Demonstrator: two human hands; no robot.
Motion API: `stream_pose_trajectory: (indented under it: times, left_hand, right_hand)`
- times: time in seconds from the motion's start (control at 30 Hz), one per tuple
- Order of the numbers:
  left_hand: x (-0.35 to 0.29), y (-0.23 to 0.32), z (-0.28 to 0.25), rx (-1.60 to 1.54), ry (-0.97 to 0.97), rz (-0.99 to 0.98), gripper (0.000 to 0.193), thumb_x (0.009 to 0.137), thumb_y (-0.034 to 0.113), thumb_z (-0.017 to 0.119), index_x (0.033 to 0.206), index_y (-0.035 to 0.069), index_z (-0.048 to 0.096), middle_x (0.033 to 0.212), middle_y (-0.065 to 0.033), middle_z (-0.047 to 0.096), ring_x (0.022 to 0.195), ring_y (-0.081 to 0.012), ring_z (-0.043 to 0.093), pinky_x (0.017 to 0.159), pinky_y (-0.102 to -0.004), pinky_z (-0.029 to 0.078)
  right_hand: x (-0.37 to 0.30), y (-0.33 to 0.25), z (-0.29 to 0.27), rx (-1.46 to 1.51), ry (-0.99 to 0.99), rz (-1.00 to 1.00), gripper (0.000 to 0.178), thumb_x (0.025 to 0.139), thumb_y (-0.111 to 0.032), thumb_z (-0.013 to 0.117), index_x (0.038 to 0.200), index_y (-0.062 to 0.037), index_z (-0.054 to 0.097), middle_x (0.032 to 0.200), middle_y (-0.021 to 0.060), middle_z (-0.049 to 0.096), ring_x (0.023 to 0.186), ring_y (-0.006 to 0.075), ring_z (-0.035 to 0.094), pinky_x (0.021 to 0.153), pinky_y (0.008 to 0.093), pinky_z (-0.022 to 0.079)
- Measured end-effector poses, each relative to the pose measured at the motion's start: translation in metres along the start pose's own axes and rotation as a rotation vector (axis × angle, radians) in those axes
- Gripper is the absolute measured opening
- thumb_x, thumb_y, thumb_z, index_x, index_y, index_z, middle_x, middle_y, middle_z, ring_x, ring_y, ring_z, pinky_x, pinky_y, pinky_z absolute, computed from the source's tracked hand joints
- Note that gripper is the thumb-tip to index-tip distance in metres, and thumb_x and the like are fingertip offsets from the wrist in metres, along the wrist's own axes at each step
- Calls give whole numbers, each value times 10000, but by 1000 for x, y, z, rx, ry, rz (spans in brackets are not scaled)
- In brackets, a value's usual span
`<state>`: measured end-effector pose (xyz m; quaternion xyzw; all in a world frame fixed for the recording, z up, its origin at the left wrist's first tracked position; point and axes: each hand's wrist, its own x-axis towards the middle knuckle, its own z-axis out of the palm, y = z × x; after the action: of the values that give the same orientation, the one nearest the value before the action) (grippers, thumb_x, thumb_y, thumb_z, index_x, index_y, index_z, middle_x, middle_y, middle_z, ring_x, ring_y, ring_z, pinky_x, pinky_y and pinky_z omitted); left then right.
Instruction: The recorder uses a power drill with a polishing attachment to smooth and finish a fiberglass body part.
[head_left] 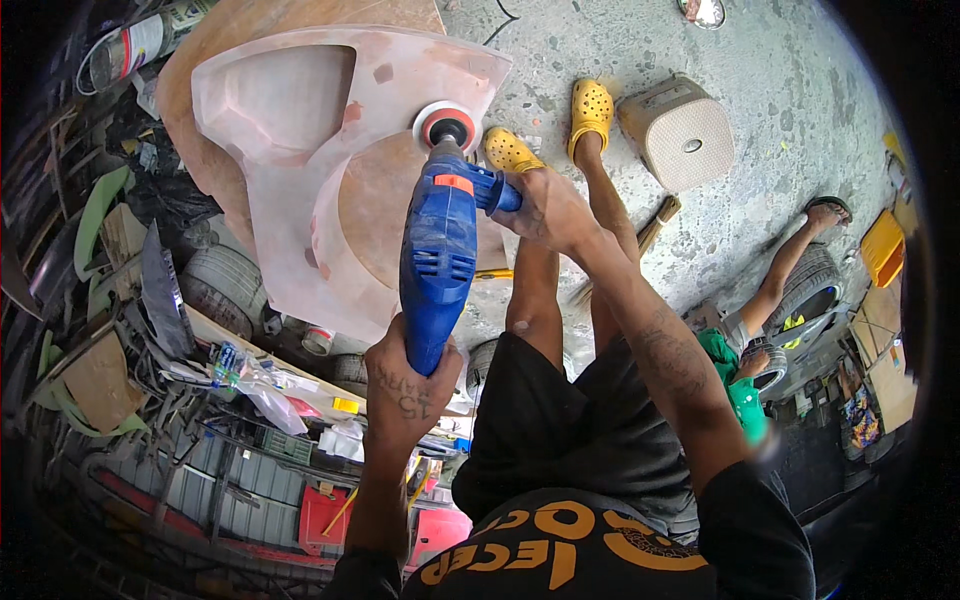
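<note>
A blue power drill (437,240) with a round sanding disc (446,124) on its front points away from me. My left hand (408,382) is closed round its rear end. With my right hand (552,212) I grip the side handle near the drill's front. The disc lies over the upper right part of a curved, pinkish-white panel (272,205); whether it presses on the surface cannot be told. Darker patches show on the panel, which has a deep hollow at its upper left. Beneath it is a brown wooden board (222,175).
A beige stool (692,135) stands beyond my yellow clogs, with a brush (660,218) nearby. Another person in a green shirt (738,385) is at the right, near tyres (805,285). Cluttered shelving, more tyres (222,288) and a paint bucket (130,50) line the left side.
</note>
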<state>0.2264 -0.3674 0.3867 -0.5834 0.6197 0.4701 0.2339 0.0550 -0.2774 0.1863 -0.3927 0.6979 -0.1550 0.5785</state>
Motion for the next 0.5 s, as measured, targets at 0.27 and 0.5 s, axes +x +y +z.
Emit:
stream_pose_trajectory:
  times: [0.27, 0.5]
  left_hand:
    - [5, 10, 0, -5, -16, 31, 215, 806, 118, 692, 928, -20, 582, 729, -197, 657, 664, -349, 692, 664, -408, 537]
    - [9, 24, -2, -22, -33, 53, 215, 812, 120, 695, 931, -21, 584, 743, -208, 661, 687, -364, 691, 672, -417, 537]
  right_hand:
    - [-3, 9, -6, -14, 25, 53, 374, 775, -360, 769, 978, -53, 702, 827, 206, 694, 835, 381, 692, 769, 461, 553]
    - [-6, 10, -19, 43, 140, -24, 316, 769, -238, 766, 931, 19, 677, 741, 226, 654, 740, 390, 666, 710, 456, 520]
